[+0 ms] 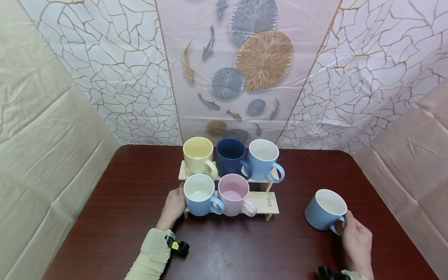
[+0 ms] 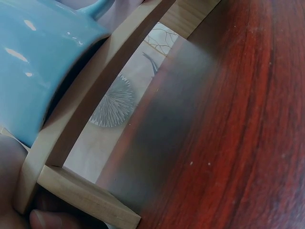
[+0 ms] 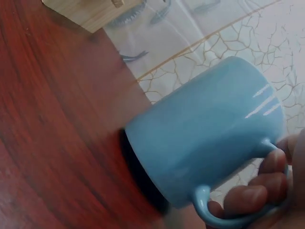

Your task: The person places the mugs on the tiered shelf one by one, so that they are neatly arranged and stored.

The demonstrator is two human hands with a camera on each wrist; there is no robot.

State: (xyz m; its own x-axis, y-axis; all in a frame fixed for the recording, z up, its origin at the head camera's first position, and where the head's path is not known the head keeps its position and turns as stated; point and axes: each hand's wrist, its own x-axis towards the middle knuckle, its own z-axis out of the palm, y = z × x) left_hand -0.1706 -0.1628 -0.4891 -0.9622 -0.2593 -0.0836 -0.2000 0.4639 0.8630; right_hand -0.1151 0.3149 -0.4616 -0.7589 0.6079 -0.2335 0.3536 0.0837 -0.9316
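My left hand (image 1: 174, 205) grips the left end of the two-tier wooden rack (image 1: 260, 202); in the left wrist view a fingertip (image 2: 47, 219) shows below its shelf board. Beside that hand, a light blue mug (image 1: 198, 204) stands on the lower tier, with a pink mug (image 1: 232, 206) to its right. Over at the right, my right hand (image 1: 357, 239) holds another blue mug (image 1: 319, 213) by its handle, fingers curled through the loop in the right wrist view. Whether this mug's base touches the table cannot be told.
On the upper tier stand a yellow mug (image 1: 196, 162), a dark blue mug (image 1: 227, 165) and a light blue mug (image 1: 259, 167), handles toward the right. The dark red wooden table (image 1: 245, 249) ends at a patterned cloth backdrop (image 1: 122, 77). Padded cloth walls (image 1: 35, 155) flank both sides.
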